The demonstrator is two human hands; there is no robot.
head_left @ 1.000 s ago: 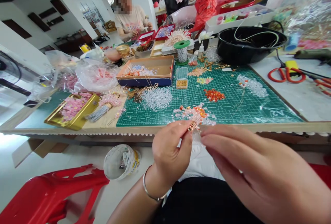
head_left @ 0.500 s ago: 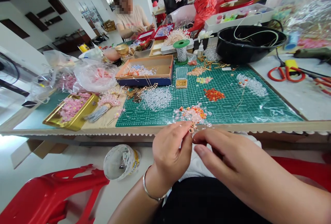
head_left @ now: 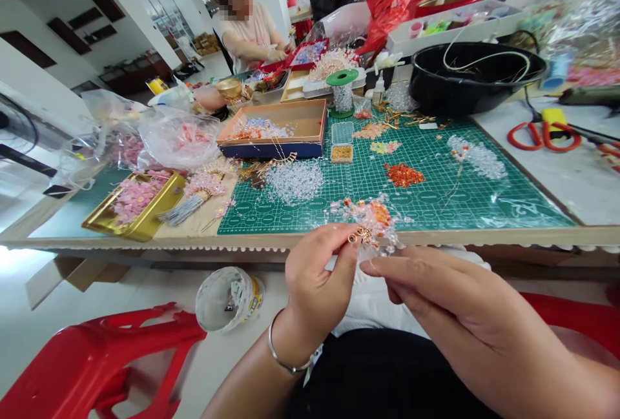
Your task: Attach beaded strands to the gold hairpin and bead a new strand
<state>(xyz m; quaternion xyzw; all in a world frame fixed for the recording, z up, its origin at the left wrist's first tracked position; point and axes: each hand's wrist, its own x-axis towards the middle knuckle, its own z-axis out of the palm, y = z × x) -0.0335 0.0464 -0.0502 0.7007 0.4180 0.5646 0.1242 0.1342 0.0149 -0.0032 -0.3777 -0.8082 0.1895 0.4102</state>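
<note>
My left hand (head_left: pixel 317 270) pinches the gold wire loops of a beaded ornament (head_left: pixel 375 215) between thumb and forefinger, just in front of the table edge. Clear, pink and orange beads fan out from the loops. Close under the beads on the right is my right hand (head_left: pixel 436 293), its fingers stretched out and nothing visible held in them. Whether its fingertips touch the ornament I cannot tell. Beyond lie a pile of orange beads (head_left: pixel 404 175) and a pile of clear beads (head_left: pixel 294 181) on the green cutting mat (head_left: pixel 484 203).
An open box (head_left: pixel 271 148) and a gold tin (head_left: pixel 133 209) of pink flowers stand left. Red-handled scissors (head_left: pixel 545 136) and a black basin (head_left: pixel 477 83) are right. A bucket (head_left: pixel 225 303) and red stool (head_left: pixel 106 361) sit below. Another person (head_left: pixel 252 38) works across the table.
My right hand has turned, its fingers now straighter and lower beside the beads. In my left hand the ornament has tilted, showing more gold loops and beads.
</note>
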